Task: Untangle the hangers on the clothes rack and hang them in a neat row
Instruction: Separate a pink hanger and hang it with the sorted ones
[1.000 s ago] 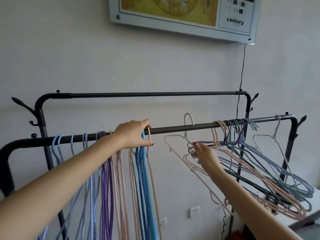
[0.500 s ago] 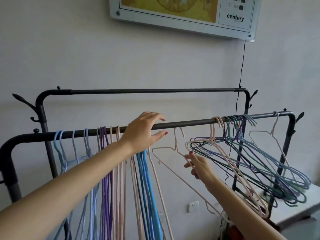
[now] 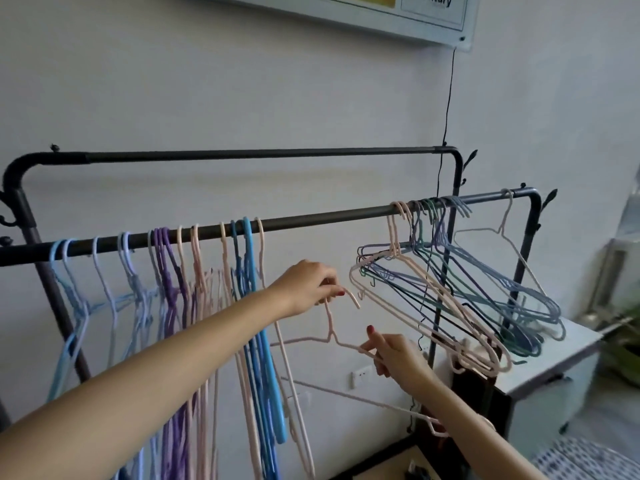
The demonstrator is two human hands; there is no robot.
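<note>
- Since half a second ago the left hand [image 3: 308,285] has left the front rail [image 3: 329,220] and dropped to the pink hanger [image 3: 332,336], now off the rail and held below it
- At 9 o'clock, a sorted row of hangers [image 3: 166,271] hangs blue, purple, pink, blue
- Centre: left fingers pinch the pink hanger's hook; at 5 o'clock the right hand [image 3: 394,355] pinches its shoulder wire
- At 3 o'clock, the tangled hangers [image 3: 450,289] hang in a clump on the rail
</note>
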